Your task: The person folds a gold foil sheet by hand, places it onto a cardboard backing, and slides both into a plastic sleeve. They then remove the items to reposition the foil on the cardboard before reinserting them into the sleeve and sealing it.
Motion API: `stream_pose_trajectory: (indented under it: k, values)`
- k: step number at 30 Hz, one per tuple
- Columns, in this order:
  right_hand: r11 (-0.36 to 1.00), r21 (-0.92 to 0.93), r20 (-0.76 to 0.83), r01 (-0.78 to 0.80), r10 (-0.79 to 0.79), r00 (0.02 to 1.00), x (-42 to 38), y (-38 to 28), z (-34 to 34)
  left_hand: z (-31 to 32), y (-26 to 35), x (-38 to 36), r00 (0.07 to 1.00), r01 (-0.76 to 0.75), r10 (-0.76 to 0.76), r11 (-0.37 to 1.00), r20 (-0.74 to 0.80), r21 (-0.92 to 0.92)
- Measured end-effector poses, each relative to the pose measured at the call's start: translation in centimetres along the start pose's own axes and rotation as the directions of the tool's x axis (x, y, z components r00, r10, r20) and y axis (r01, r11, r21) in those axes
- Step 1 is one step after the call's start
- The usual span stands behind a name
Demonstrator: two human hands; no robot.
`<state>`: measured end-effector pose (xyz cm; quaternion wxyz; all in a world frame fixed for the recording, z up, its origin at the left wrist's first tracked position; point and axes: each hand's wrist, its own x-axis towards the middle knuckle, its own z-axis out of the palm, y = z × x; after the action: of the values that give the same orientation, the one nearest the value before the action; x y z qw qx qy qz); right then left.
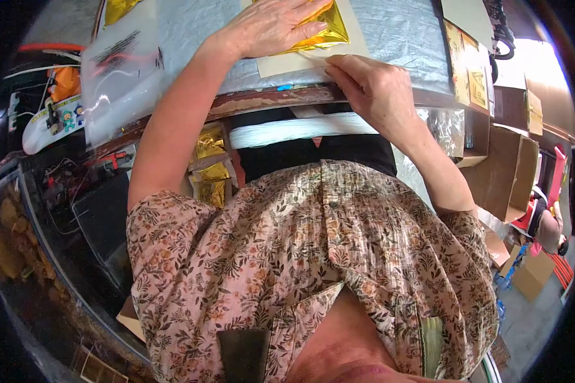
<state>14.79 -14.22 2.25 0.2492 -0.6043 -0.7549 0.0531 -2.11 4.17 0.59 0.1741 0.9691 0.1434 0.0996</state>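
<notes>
A sheet of shiny gold foil (pixel 331 29) lies on cream paper (pixel 281 66) at the table's near edge. My left hand (pixel 271 27) rests on the foil with its fingers stretched out, partly cut off by the top of the view. Beside the paper's near edge, my right hand (pixel 380 89) is closed in a pinch. A thin pale strand (pixel 308 57) runs from its fingertips toward the foil; its kind is hard to make out. Across my lap stretches a bundle of white strands (pixel 300 129).
A silvery plastic sheet (pixel 191 38) covers the wooden-edged table (pixel 262 101). Clear plastic (pixel 112 92) hangs at its left. Gold foil packets (pixel 212 172) sit below the edge. Cardboard boxes (pixel 508 172) stand at the right, with another person (pixel 546 223) beyond.
</notes>
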Motion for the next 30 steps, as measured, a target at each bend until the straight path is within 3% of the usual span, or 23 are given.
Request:
stream_pose_trajectory:
  k: [6, 12, 18, 20, 30]
  values:
    - [1.0, -0.01, -0.014, -0.001, 0.0, 1.0, 0.0, 0.2, 0.5, 0.4, -0.3, 0.0, 0.998, -0.03, 0.028, 0.999, -0.05, -0.029]
    - [1.0, -0.014, -0.005, 0.004, -0.004, 1.0, 0.3, 0.3, 0.8, 0.3, -0.1, 0.1, 1.0, -0.001, 0.001, 1.0, -0.002, 0.017]
    - [0.992, -0.117, 0.025, 0.049, -0.046, 0.999, 0.4, -0.2, 1.6, 0.4, -0.4, -0.1, 0.999, -0.036, 0.036, 0.999, -0.022, 0.032]
    - [0.981, -0.158, -0.031, 0.112, -0.118, 0.992, 0.5, -0.4, 1.9, 0.3, -0.3, 0.0, 1.0, -0.028, 0.028, 0.999, -0.012, 0.023]
    - [0.983, -0.166, -0.014, 0.073, -0.076, 0.997, 1.0, 0.2, 2.7, 0.8, -0.6, 0.0, 0.999, -0.042, 0.044, 0.996, -0.027, 0.082]
